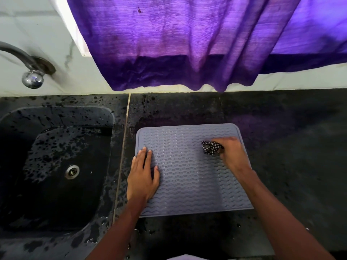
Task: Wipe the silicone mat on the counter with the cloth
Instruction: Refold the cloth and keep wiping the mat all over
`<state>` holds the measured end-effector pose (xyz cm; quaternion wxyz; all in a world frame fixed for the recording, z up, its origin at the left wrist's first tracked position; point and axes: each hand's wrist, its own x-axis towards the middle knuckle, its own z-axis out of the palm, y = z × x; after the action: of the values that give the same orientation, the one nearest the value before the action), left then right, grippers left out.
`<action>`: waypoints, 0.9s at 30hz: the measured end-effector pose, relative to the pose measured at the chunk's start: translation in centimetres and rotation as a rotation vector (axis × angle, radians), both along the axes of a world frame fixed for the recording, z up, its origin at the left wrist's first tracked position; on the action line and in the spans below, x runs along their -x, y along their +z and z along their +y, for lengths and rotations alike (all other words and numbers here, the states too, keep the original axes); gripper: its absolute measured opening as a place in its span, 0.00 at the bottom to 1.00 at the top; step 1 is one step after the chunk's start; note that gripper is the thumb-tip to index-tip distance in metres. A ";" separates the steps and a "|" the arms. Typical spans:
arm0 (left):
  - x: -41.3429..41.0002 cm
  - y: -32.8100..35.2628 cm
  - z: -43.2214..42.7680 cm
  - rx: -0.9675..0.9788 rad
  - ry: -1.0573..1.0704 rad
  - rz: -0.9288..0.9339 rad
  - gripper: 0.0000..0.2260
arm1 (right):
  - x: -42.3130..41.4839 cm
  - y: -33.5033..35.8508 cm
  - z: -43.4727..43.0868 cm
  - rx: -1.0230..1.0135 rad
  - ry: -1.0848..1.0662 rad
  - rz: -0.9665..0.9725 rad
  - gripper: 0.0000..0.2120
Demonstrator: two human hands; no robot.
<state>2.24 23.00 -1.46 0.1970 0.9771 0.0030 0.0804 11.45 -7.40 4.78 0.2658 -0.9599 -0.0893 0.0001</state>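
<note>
Presently, cloth (pixel 210 147) atop silicone mat (pixel 184 175), partly under fingers (pixel 224 140) of right hand (pixel 232 153).

Right hand (pixel 232 154) gripping cloth (pixel 210 147), seemingly on mat (pixel 187 177)

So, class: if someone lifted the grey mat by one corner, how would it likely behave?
Probably floppy: the mat looks thin and lies flat on the counter. It may slide when pushed: the left hand presses it down while the right hand grips the cloth on it.
</note>
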 end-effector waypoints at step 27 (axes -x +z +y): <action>0.5 -0.3 -0.1 0.103 0.069 0.014 0.26 | 3.2 -0.5 -2.7 -0.071 0.002 -0.032 0.29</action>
<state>1.76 22.87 -1.72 0.2442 0.9655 0.0423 0.0801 8.27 -10.08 4.32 0.2982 -0.9496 -0.0945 -0.0181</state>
